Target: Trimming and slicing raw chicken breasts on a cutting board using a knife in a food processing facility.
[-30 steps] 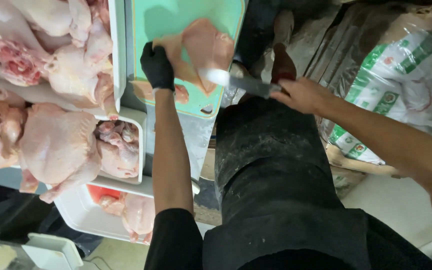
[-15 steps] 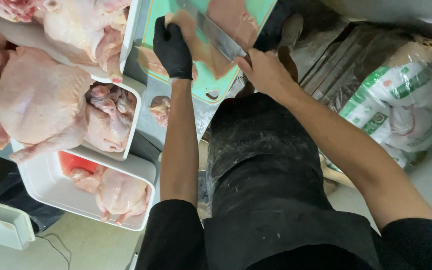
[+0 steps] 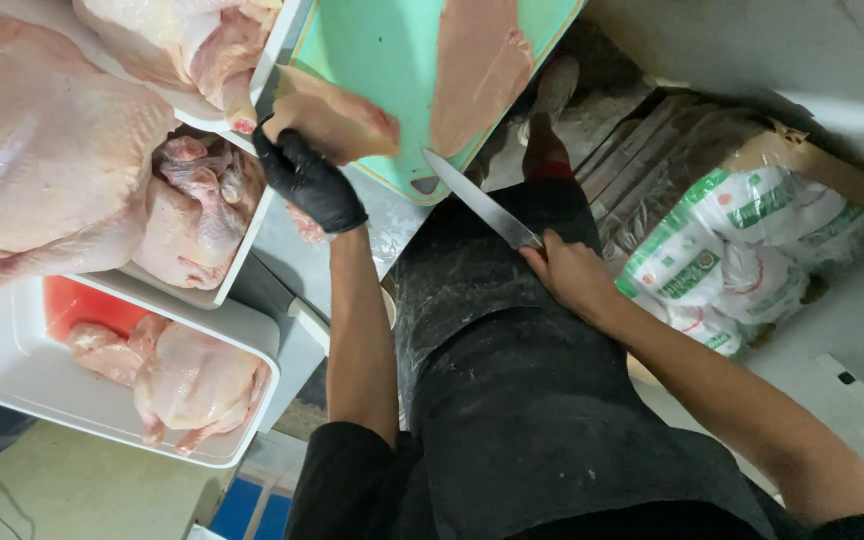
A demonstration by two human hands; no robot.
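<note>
The gloved left hand [image 3: 309, 180] is gripping a chicken piece [image 3: 337, 120] on the green board [image 3: 377, 60]. The right hand [image 3: 567, 270] is clutching a knife [image 3: 480, 207], pointing toward eleven o'clock, seemingly between cuts.

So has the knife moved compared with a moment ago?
Yes. The knife was lying across the meat on the green cutting board; it has come back off the board's near edge, toward the person, held in the right hand.
</note>
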